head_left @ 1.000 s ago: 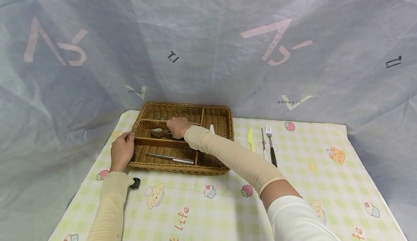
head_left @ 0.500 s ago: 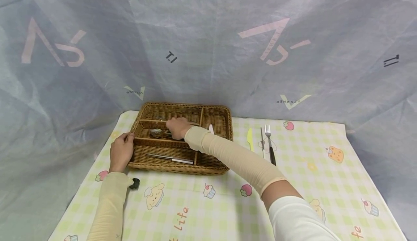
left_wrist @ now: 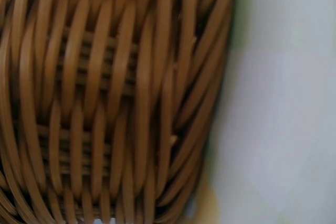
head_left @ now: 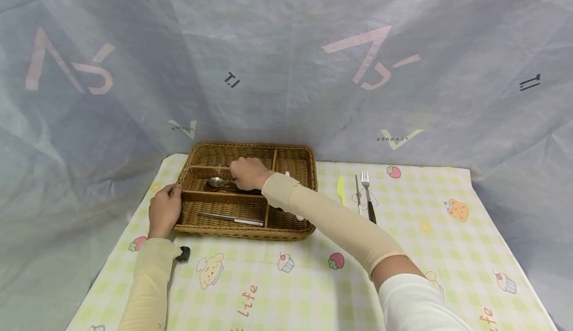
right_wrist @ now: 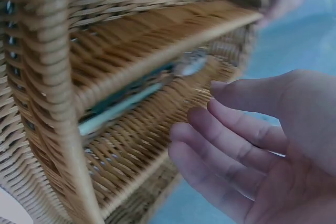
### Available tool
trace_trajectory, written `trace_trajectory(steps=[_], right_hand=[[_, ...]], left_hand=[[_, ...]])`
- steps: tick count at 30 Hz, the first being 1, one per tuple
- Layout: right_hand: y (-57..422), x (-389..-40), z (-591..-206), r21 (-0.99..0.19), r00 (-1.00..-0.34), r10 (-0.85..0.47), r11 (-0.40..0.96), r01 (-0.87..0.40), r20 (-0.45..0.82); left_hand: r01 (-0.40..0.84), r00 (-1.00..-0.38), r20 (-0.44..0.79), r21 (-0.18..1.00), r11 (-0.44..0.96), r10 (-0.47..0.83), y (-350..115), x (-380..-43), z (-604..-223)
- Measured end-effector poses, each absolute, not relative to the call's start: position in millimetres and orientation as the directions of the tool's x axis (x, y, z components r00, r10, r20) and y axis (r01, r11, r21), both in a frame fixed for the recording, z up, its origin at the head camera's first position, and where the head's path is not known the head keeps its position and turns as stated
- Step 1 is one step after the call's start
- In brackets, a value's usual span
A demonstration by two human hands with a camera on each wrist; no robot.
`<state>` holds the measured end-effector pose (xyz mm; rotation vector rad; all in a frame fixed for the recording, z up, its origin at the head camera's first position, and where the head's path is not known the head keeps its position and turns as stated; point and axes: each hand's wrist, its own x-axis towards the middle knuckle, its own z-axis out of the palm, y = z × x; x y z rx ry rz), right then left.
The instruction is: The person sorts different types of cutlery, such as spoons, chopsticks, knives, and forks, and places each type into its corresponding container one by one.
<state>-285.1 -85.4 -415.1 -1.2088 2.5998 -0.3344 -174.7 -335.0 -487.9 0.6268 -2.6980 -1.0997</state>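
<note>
My left hand (head_left: 165, 211) grips the left rim of a divided brown wicker cutlery tray (head_left: 293, 147). Only woven tray wall (left_wrist: 100, 77) fills the left wrist view; the fingers are out of it. Above the middle compartment is my right hand (head_left: 250, 173), its fingers loosely bent. The right wrist view shows that palm (right_wrist: 294, 182) with nothing between thumb and fingers. Below it a spoon (right_wrist: 191, 65) with a pale handle lies in the compartment beside something darker. From the head, the spoon's bowl (head_left: 217, 182) shows left of the hand, which hides the handles.
A white-handled utensil (head_left: 248, 222) lies in the front compartment. Right of the tray lie a yellow knife (head_left: 340, 189), a thin knife (head_left: 357, 191) and a black-handled fork (head_left: 365, 179) on the checked tablecloth (head_left: 309, 281). A grey curtain (head_left: 268, 97) hangs behind.
My right hand has risen slightly and shifted right, and its forearm swung right as well. The left hand stays at the rim. The head view has turned a little.
</note>
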Motion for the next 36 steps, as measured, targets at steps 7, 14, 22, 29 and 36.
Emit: trace_trajectory(steps=[7, 14, 22, 29, 36], right_hand=[[-45, -266, -396, -0.462, -0.646, -0.763, 0.565, -0.684, 0.022], [2, -246, -392, -0.572, -0.718, -0.688, 0.549, -0.61, 0.104], [56, -222, -403, -0.587, -0.771, -0.601, 0.553, -0.591, 0.21], [95, -200, -422, -0.625, -0.827, -0.511, 0.573, -0.531, 0.235], [124, -180, -442, -0.623, -0.855, -0.441, 0.597, -0.506, 0.272]], left_hand=[[-0.313, -0.898, 0.0, 0.704, 0.637, -0.44, -334, -173, -489], [-0.306, -0.898, 0.013, 0.7, 0.645, -0.44, -334, -174, -490], [-0.303, -0.901, 0.012, 0.697, 0.65, -0.433, -334, -173, -488], [-0.306, -0.901, 0.01, 0.694, 0.652, -0.433, -335, -174, -489], [-0.306, -0.9, 0.009, 0.698, 0.647, -0.436, -335, -173, -489]])
